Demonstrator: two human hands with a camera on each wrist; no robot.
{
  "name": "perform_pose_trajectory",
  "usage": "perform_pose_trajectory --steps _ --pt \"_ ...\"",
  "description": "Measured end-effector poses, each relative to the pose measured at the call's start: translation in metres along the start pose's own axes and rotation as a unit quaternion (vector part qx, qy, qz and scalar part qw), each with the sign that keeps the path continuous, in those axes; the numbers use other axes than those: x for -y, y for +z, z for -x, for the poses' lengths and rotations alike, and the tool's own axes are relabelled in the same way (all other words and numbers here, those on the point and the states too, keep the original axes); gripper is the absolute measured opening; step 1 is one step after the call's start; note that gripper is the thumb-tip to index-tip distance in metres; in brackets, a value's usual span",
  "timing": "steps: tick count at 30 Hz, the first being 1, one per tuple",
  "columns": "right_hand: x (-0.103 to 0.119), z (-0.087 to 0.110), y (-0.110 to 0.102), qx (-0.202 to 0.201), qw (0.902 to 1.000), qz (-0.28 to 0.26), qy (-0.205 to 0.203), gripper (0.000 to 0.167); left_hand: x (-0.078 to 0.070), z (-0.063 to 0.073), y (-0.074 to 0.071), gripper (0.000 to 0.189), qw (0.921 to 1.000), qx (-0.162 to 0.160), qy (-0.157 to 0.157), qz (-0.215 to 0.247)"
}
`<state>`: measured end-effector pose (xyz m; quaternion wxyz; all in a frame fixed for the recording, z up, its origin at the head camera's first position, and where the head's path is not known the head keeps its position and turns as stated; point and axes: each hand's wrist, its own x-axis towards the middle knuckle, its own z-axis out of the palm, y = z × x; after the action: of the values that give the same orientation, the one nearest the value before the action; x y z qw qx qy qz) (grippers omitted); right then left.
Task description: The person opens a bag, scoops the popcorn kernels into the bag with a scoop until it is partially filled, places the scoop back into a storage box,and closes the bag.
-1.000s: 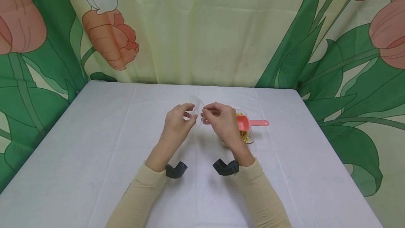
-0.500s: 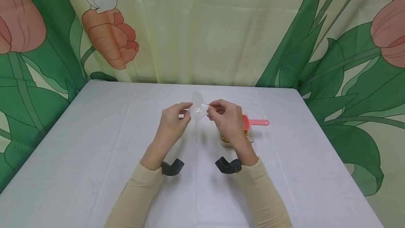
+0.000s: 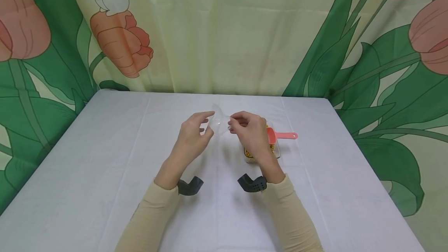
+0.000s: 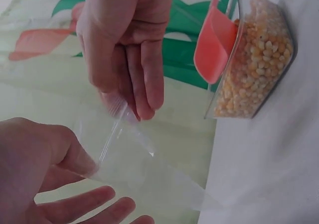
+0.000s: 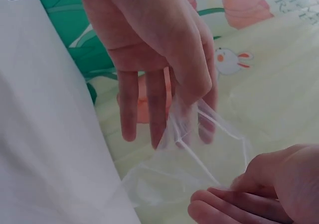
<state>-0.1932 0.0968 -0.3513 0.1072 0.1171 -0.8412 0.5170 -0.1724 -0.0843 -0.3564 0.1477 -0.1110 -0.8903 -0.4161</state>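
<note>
Between the two hands, above the table, hangs a clear plastic zip bag (image 3: 218, 121). Its zip strip runs between the fingertips in the left wrist view. My left hand (image 3: 190, 133) holds the bag's edge by the thumb, its index fingertip spread apart in the head view. Thumb and index finger of my right hand (image 3: 252, 133) pinch the opposite edge. Below the right hand stands a clear container (image 3: 250, 160), partly hidden, with yellow corn kernels (image 4: 259, 59) in it. A coral-pink scoop (image 4: 212, 50) rests there, its handle pointing right in the head view.
A white cloth covers the table (image 3: 105, 189). Behind its far edge hangs a curtain (image 3: 224, 42) printed with tulips and a rabbit on a carrot. Each wrist wears a dark camera mount (image 3: 190, 186).
Over the last second my hands have drawn slightly apart, spreading the bag between them. Since half a second ago, my left thumb and index finger have parted a little more.
</note>
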Motion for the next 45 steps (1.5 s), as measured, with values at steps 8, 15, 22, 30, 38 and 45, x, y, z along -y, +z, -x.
perform_pose_trajectory --steps 8,15,22,30,38,45 --pt "-0.003 -0.001 -0.002 0.026 0.9981 -0.044 0.034 0.017 0.003 0.002 0.001 0.058 0.9988 0.046 0.013 -0.012" --pt "-0.005 -0.002 0.000 0.040 0.9963 -0.062 0.044 0.019 0.008 0.001 0.000 0.090 0.9943 0.100 0.020 -0.029" --pt "-0.007 -0.004 -0.003 0.046 0.9935 -0.091 0.052 0.019 0.013 -0.012 0.006 0.111 0.9751 0.085 0.159 -0.129" --pt "-0.009 -0.006 -0.008 0.061 0.9902 -0.098 0.079 0.023 0.011 -0.025 0.014 0.116 0.9473 0.068 0.262 -0.171" --pt "-0.010 -0.007 -0.010 0.072 0.9888 -0.063 0.115 0.028 0.010 -0.027 0.015 0.111 0.9483 0.079 0.256 -0.170" --pt "-0.013 -0.008 -0.012 0.083 0.9836 -0.095 0.129 0.025 0.007 -0.029 0.013 0.103 0.9425 0.085 0.269 -0.180"
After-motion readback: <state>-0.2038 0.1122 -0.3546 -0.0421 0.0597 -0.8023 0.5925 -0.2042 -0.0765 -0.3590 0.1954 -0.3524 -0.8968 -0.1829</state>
